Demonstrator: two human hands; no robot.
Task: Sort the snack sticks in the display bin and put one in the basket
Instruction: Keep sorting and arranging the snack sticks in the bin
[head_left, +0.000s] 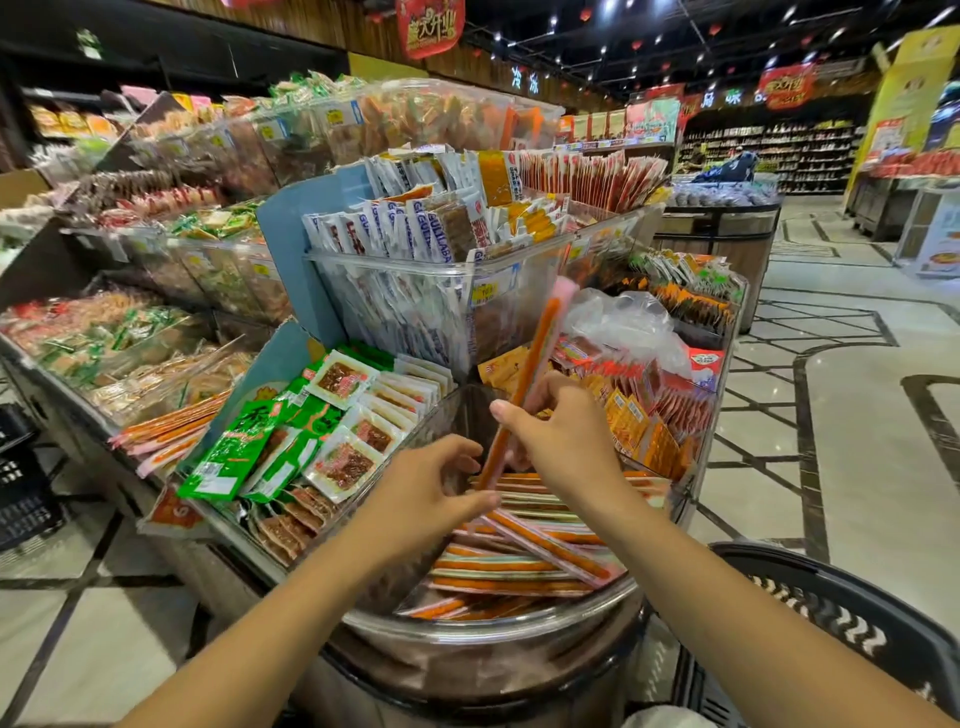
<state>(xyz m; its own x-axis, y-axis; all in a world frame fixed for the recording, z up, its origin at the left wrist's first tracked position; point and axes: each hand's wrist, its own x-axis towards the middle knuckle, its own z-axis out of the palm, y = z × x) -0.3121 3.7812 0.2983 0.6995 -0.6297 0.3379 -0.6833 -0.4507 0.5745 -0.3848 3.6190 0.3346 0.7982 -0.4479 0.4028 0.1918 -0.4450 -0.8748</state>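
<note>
Front and centre, the clear round display bin (483, 626), and just off its right side the black basket (841, 618). Inside the bin the orange snack sticks (519, 569) lie flat in a loose pile. Both hands are above that pile: the right hand (563, 439) has its fingers wrapped round one snack stick (531, 358), standing it up at a tilt over the bin's back edge. The left hand (431, 486) is loosely curled, thumb down by the pile; too blurred to say whether it pinches anything.
</note>
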